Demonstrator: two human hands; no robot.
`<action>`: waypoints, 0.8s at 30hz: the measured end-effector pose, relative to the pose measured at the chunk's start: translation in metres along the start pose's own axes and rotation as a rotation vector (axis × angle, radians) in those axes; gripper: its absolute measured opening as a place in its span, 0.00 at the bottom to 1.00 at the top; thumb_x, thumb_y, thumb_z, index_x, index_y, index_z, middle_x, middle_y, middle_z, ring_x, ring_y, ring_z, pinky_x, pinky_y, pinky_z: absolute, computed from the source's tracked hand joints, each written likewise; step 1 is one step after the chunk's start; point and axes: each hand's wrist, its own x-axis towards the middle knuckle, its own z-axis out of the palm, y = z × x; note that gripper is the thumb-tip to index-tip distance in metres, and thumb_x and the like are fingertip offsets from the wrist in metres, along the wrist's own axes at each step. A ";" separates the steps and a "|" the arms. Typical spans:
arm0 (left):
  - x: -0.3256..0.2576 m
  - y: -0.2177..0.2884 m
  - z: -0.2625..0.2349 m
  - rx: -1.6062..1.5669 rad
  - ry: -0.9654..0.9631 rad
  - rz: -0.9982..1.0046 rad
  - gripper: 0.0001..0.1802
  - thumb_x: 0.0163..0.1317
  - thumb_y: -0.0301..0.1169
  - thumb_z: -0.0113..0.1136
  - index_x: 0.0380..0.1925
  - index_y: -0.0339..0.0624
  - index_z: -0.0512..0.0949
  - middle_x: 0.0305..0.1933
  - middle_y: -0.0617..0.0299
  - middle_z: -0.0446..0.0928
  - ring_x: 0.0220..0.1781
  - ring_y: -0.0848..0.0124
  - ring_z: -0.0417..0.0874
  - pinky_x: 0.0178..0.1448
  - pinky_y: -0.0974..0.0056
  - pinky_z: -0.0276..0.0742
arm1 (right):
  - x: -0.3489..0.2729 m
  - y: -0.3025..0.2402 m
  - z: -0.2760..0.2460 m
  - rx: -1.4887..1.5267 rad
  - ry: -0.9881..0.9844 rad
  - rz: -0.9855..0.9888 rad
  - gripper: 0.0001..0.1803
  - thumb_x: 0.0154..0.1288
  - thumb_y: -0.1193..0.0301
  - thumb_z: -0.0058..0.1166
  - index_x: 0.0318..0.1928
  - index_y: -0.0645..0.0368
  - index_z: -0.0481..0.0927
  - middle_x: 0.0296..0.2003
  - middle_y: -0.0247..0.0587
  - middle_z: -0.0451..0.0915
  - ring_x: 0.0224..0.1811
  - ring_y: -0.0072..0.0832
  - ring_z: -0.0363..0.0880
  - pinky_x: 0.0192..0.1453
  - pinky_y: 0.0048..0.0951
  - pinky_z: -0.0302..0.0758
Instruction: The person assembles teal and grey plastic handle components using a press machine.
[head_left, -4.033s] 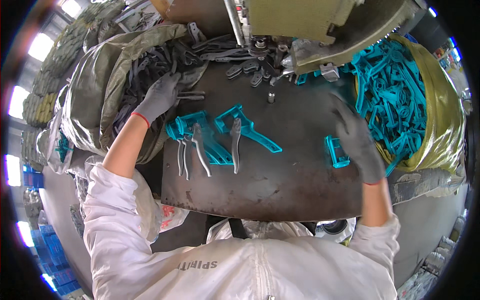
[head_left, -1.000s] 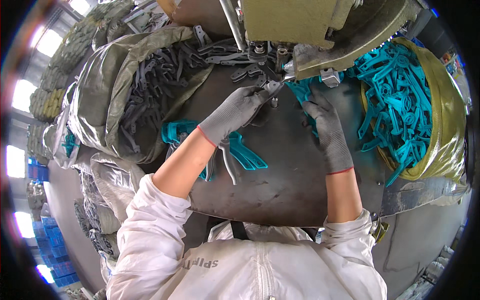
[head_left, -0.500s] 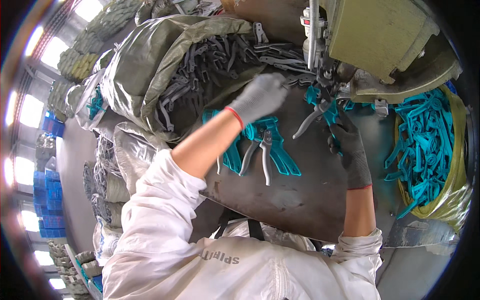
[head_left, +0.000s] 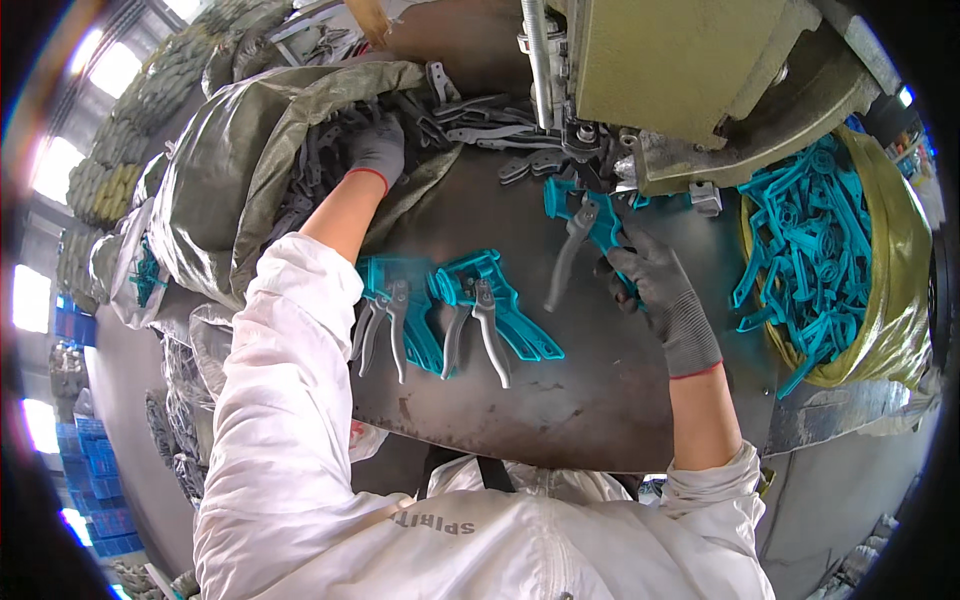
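My left hand (head_left: 380,150), in a grey glove, reaches into the mouth of a big olive sack (head_left: 205,195) full of grey metal levers (head_left: 300,190). Its fingers are hidden among the levers, so any grip there does not show. My right hand (head_left: 658,290), gloved in grey too, is closed around the teal body of a plier-like tool (head_left: 603,225). A grey lever hangs from that tool, toward the left. Between my hands, two groups of similar teal tools with grey levers (head_left: 487,300) lie on the dark metal table (head_left: 540,410).
A heavy olive-painted machine (head_left: 690,70) stands at the far edge, its metal tooling (head_left: 582,135) just beyond the held tool. More grey levers (head_left: 490,130) lie beside it. On the right, a yellow sack (head_left: 895,280) holds many teal parts (head_left: 815,250).
My left hand has moved left, from near the machine into the sack of levers. My right hand keeps the teal tool and has drawn it slightly nearer; the view has shifted too.
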 end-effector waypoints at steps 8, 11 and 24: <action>-0.049 -0.001 -0.097 -0.210 -0.181 0.226 0.24 0.63 0.38 0.46 0.56 0.36 0.64 0.51 0.39 0.72 0.54 0.51 0.76 0.51 0.52 0.73 | 0.006 0.023 -0.017 0.057 0.009 0.084 0.27 0.60 0.73 0.46 0.62 0.57 0.64 0.27 0.35 0.75 0.16 0.16 0.68 0.16 0.17 0.62; -0.099 0.002 -0.130 -0.698 0.029 0.758 0.16 0.65 0.39 0.50 0.36 0.34 0.73 0.28 0.52 0.79 0.33 0.63 0.82 0.36 0.59 0.73 | 0.004 0.025 -0.006 0.142 -0.052 -0.028 0.13 0.63 0.72 0.48 0.49 0.57 0.71 0.26 0.31 0.72 0.18 0.15 0.68 0.19 0.19 0.66; -0.175 0.094 -0.119 -1.646 -0.909 0.110 0.24 0.67 0.41 0.48 0.54 0.33 0.67 0.41 0.60 0.75 0.42 0.74 0.78 0.47 0.71 0.74 | -0.059 0.075 -0.169 -1.502 1.113 -0.119 0.20 0.59 0.75 0.45 0.54 0.54 0.69 0.38 0.49 0.76 0.42 0.45 0.77 0.42 0.42 0.75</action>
